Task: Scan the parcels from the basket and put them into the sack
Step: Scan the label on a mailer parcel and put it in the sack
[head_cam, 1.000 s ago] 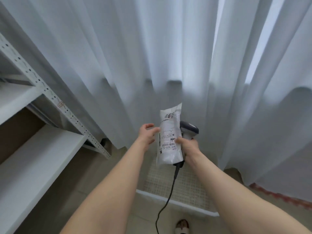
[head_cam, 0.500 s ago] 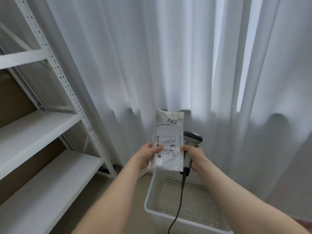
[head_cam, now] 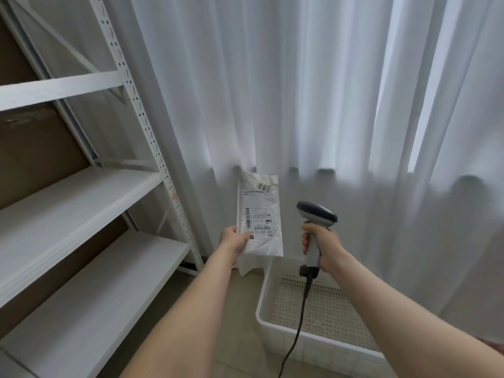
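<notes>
Checker: Hands first. What does each one have?

Watcher: Left hand [head_cam: 236, 241] pinches the parcel [head_cam: 260, 216] at its lower left corner, thumb on the front, the other fingers hidden behind it. Right hand [head_cam: 323, 246] is curled fully round the pale handle of the scanner [head_cam: 316, 214], whose dark head stands upright above the fist.

Checker: Where is the parcel?

Watcher: In the air, upright, its label and barcodes facing the camera. It sits left of the scanner, with a gap between them, above the far left corner of the basket [head_cam: 341, 349].

Checker: What is in the basket?

Watcher: Its perforated floor shows. The scanner's cable [head_cam: 297, 328] hangs down in front of it.

Checker: Counts?

Watcher: One parcel, one scanner, one white basket on the floor, two bare forearms. One white shelving rack [head_cam: 81, 203] stands at the left, and a pale curtain [head_cam: 300, 105] hangs behind everything.
</notes>
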The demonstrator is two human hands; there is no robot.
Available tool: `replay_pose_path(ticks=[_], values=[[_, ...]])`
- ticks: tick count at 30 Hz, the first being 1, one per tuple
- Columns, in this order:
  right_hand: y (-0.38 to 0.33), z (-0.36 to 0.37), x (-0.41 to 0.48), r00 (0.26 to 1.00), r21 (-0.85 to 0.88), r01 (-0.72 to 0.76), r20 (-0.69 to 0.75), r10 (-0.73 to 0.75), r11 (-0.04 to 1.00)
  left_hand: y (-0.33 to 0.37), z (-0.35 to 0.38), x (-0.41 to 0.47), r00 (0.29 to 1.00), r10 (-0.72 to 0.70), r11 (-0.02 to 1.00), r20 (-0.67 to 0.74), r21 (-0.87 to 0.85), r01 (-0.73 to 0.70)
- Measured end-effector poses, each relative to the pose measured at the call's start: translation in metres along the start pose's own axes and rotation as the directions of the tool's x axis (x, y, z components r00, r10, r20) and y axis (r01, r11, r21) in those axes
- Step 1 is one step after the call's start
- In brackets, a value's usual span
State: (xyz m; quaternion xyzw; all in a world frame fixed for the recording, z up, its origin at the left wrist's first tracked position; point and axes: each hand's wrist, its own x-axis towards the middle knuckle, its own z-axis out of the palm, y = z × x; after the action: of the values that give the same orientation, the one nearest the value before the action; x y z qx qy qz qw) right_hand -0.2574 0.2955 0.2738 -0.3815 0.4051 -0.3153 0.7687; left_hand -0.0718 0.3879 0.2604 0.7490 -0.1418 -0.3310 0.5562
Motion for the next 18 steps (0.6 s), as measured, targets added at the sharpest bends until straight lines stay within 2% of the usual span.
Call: replay_pose_path(ticks=[3, 5, 9, 18], values=[[-0.002, 0.004, -0.013, 0.988, -0.168, -0.054, 0.132, 0.076, 0.984, 0.000, -0.003, 0.001, 0.999, 0.006, 1.000, -0.050, -0.018, -0.007], [-0.001, 0.006, -0.022, 0.981, -0.263, -0.055, 0.166, 0.101, 0.963, 0.000, -0.001, -0.001, 0.996, 0.009, 0.999, -0.085, -0.037, -0.012], [0.000, 0.003, -0.037, 0.980, -0.293, -0.064, 0.159, 0.115, 0.954, 0.001, 0.010, -0.008, 0.989, -0.005, 0.999, -0.148, -0.053, -0.003], [-0.011, -0.025, -0.063, 0.978, -0.330, -0.065, 0.167, 0.126, 0.942, -0.001, 0.028, -0.035, 0.990, -0.014, 0.999, -0.142, -0.053, 0.006]])
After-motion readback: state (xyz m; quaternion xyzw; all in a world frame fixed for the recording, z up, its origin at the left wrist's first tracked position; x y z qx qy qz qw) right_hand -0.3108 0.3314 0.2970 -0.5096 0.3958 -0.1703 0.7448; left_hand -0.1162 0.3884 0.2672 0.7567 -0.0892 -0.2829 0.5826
